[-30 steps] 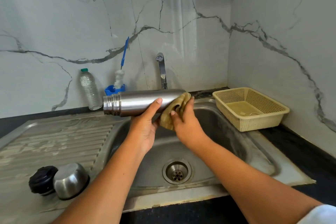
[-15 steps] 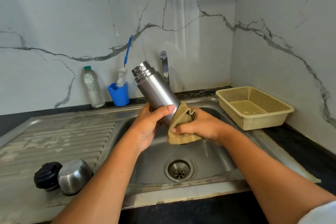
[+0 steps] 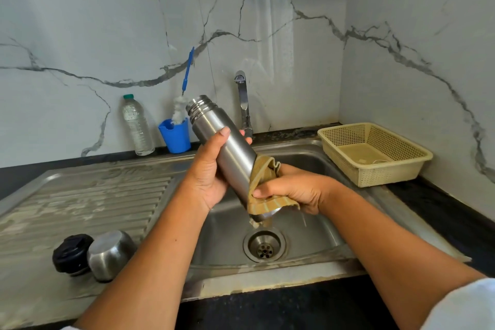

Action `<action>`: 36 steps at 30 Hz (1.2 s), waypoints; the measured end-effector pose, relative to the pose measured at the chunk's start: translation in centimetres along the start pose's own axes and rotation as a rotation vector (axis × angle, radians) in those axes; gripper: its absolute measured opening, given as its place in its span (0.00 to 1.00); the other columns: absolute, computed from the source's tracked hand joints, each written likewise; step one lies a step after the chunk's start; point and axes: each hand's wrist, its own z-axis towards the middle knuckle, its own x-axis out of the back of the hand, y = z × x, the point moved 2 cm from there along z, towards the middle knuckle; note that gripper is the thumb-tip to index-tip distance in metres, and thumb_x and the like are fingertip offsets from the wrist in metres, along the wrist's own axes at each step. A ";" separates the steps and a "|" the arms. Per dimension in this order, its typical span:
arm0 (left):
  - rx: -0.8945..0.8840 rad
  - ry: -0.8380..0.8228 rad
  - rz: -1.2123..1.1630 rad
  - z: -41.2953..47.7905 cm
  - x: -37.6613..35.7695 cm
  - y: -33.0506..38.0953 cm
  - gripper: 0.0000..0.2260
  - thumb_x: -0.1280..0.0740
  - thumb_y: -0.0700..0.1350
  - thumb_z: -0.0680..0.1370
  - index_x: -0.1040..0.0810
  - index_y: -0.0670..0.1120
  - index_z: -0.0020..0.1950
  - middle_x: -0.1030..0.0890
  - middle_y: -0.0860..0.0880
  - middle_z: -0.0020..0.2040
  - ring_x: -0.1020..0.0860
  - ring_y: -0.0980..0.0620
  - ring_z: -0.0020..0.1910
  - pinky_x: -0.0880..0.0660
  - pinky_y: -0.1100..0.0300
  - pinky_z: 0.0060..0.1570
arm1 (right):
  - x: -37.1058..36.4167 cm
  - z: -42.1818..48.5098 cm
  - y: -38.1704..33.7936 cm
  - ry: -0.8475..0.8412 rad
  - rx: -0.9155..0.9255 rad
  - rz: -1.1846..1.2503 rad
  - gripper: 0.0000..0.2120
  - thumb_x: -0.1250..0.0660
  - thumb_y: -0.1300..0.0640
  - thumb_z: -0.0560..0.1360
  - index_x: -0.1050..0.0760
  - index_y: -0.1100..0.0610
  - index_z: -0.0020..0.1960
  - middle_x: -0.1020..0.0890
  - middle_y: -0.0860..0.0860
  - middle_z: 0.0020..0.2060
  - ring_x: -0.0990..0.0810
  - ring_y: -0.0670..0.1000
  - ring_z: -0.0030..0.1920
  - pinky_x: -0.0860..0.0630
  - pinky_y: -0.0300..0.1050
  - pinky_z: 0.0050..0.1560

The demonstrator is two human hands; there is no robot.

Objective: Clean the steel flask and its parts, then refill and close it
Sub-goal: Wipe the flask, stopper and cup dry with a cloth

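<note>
Head view has the cylindrical brushed-steel flask (image 3: 227,153) tilted over the stainless sink (image 3: 222,238). Its open threaded mouth points up toward the back-left and its base hangs low above the drain. A second ago it lay level with the mouth pointing left; it has since been swung close to upright. The folded tan striped cloth (image 3: 263,177) has stayed at the base end through the turn.

The left hand (image 3: 207,177) grasps the middle of the body, fingers curled round it and thumb lying along the steel. The right hand (image 3: 292,187) has its fingers clenched on the cloth, pressing it around the flask's lowest part.

I judge that the outside wipe is now working round the base, so the exterior is close to done. The round black stopper (image 3: 71,253) and the domed steel cup lid (image 3: 109,254) lie side by side on the ribbed drainboard near the bench's front-left corner, well apart from the flask. They are not yet fitted, and refilling has not begun. No water shows at the chrome tap (image 3: 243,99) by the back edge.
</note>
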 end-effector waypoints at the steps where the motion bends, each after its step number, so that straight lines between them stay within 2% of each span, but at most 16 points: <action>1: -0.011 0.093 0.011 0.1 0.0 -0.1 0.36 0.16 0.53 0.61 0.22 0.44 0.66 0.16 0.44 0.51 0.16 0.47 0.51 0.17 0.50 0.48 | -0.1 0.2 -0.1 0.059 0.027 -0.103 0.22 0.23 0.67 0.68 0.22 0.60 0.60 0.14 0.58 0.47 0.14 0.58 0.50 0.16 0.54 0.53; 3: -0.045 0.262 0.006 0.3 -0.3 -0.6 0.36 0.17 0.49 0.66 0.26 0.48 0.71 0.16 0.44 0.56 0.16 0.47 0.53 0.17 0.51 0.45 | -0.3 0.7 -0.3 0.188 0.084 -0.348 0.22 0.22 0.65 0.67 0.23 0.58 0.60 0.14 0.56 0.48 0.14 0.56 0.51 0.16 0.54 0.55; 6: -0.078 0.495 -0.067 0.6 -0.9 -1.9 0.35 0.18 0.47 0.68 0.28 0.54 0.71 0.17 0.46 0.60 0.15 0.47 0.53 0.17 0.49 0.51 | -1.2 1.4 0.1 0.484 0.111 -0.803 0.37 0.19 0.52 0.61 0.32 0.51 0.65 0.20 0.48 0.55 0.18 0.52 0.53 0.18 0.51 0.53; 9: -0.096 0.641 -0.177 0.7 -1.2 -2.4 0.33 0.18 0.47 0.69 0.29 0.53 0.70 0.16 0.48 0.57 0.15 0.48 0.48 0.17 0.50 0.48 | -2.9 1.8 0.4 0.739 0.204 -1.324 0.44 0.20 0.47 0.63 0.39 0.54 0.73 0.24 0.53 0.63 0.21 0.56 0.59 0.22 0.51 0.58; 11: -0.080 0.650 -0.222 0.8 -0.8 -2.0 0.29 0.19 0.46 0.70 0.27 0.51 0.68 0.15 0.47 0.56 0.14 0.47 0.46 0.16 0.50 0.44 | -3.4 1.8 0.2 0.793 0.273 -1.460 0.48 0.21 0.46 0.65 0.41 0.57 0.76 0.25 0.56 0.64 0.21 0.58 0.61 0.23 0.52 0.60; 13: -0.049 0.568 -0.255 0.8 -0.4 -1.3 0.27 0.20 0.44 0.71 0.26 0.49 0.67 0.15 0.44 0.58 0.14 0.44 0.50 0.16 0.49 0.47 | -3.2 1.9 -0.1 0.779 0.265 -1.396 0.47 0.21 0.46 0.64 0.41 0.56 0.76 0.24 0.55 0.63 0.21 0.58 0.60 0.22 0.52 0.59; 15: -0.032 0.466 -0.221 0.7 0.0 -0.6 0.25 0.22 0.41 0.72 0.25 0.49 0.67 0.16 0.43 0.59 0.16 0.43 0.54 0.17 0.47 0.53 | -2.8 1.7 -0.6 0.698 0.178 -1.149 0.44 0.21 0.45 0.62 0.37 0.52 0.72 0.22 0.52 0.60 0.19 0.56 0.55 0.20 0.52 0.55; 17: -0.037 0.385 -0.128 0.5 0.5 -0.2 0.23 0.24 0.41 0.72 0.25 0.48 0.66 0.17 0.43 0.55 0.17 0.44 0.53 0.17 0.49 0.50 | -2.4 1.4 -1.0 0.541 0.111 -0.815 0.37 0.20 0.48 0.60 0.31 0.49 0.66 0.18 0.48 0.52 0.17 0.52 0.50 0.18 0.53 0.53; 20: -0.021 0.210 -0.073 0.0 0.8 0.2 0.32 0.21 0.46 0.64 0.24 0.42 0.67 0.16 0.42 0.51 0.16 0.47 0.48 0.17 0.52 0.43 | -1.6 0.8 -1.0 0.202 0.034 -0.299 0.20 0.21 0.61 0.65 0.20 0.56 0.55 0.14 0.53 0.45 0.15 0.53 0.48 0.20 0.60 0.60; 21: -0.018 0.133 -0.068 -0.1 0.9 0.4 0.33 0.20 0.48 0.61 0.22 0.41 0.64 0.15 0.43 0.49 0.15 0.48 0.47 0.17 0.53 0.44 | -1.3 0.6 -0.7 0.091 -0.011 -0.119 0.22 0.21 0.61 0.64 0.20 0.59 0.57 0.14 0.56 0.46 0.16 0.56 0.49 0.22 0.61 0.62; 23: -0.017 -0.040 -0.076 -0.1 0.6 0.4 0.35 0.16 0.51 0.55 0.19 0.41 0.59 0.15 0.43 0.49 0.15 0.48 0.49 0.17 0.53 0.48 | -0.7 0.4 0.0 -0.107 -0.100 0.165 0.39 0.18 0.57 0.58 0.25 0.64 0.66 0.18 0.63 0.54 0.18 0.61 0.54 0.23 0.61 0.63; 25: -0.017 -0.169 -0.098 -0.2 0.1 0.4 0.34 0.14 0.55 0.55 0.15 0.42 0.56 0.15 0.43 0.51 0.16 0.47 0.51 0.18 0.52 0.52 | -0.4 0.4 0.5 -0.252 -0.113 0.309 0.49 0.15 0.53 0.55 0.30 0.65 0.71 0.22 0.66 0.59 0.21 0.64 0.58 0.22 0.60 0.61; 27: -0.025 -0.184 -0.078 0.1 0.3 0.5 0.32 0.15 0.56 0.57 0.13 0.45 0.57 0.15 0.43 0.55 0.16 0.47 0.54 0.18 0.52 0.54 | -0.4 0.4 0.5 -0.256 -0.100 0.296 0.50 0.14 0.53 0.55 0.31 0.64 0.72 0.23 0.66 0.60 0.22 0.64 0.60 0.21 0.58 0.59; 31: -0.037 0.115 0.045 0.8 1.0 1.0 0.35 0.19 0.50 0.69 0.27 0.45 0.73 0.18 0.42 0.63 0.19 0.43 0.61 0.18 0.46 0.52 | -0.7 0.8 -0.2 0.203 0.040 -0.078 0.23 0.20 0.61 0.65 0.22 0.56 0.58 0.13 0.56 0.47 0.14 0.56 0.50 0.18 0.58 0.57; 33: -0.057 0.260 0.109 0.9 0.8 0.9 0.31 0.21 0.47 0.71 0.27 0.47 0.72 0.18 0.44 0.63 0.18 0.43 0.62 0.18 0.44 0.53 | -0.4 1.4 -0.1 0.442 0.073 -0.521 0.31 0.19 0.51 0.59 0.25 0.51 0.60 0.15 0.49 0.48 0.15 0.51 0.48 0.17 0.55 0.54; 36: -0.055 0.387 -0.024 0.8 -0.1 0.5 0.36 0.19 0.52 0.63 0.26 0.47 0.68 0.17 0.45 0.60 0.17 0.45 0.59 0.19 0.44 0.56 | -0.8 1.7 -0.3 0.522 0.056 -0.860 0.41 0.20 0.43 0.56 0.32 0.48 0.65 0.19 0.46 0.51 0.18 0.50 0.49 0.17 0.51 0.52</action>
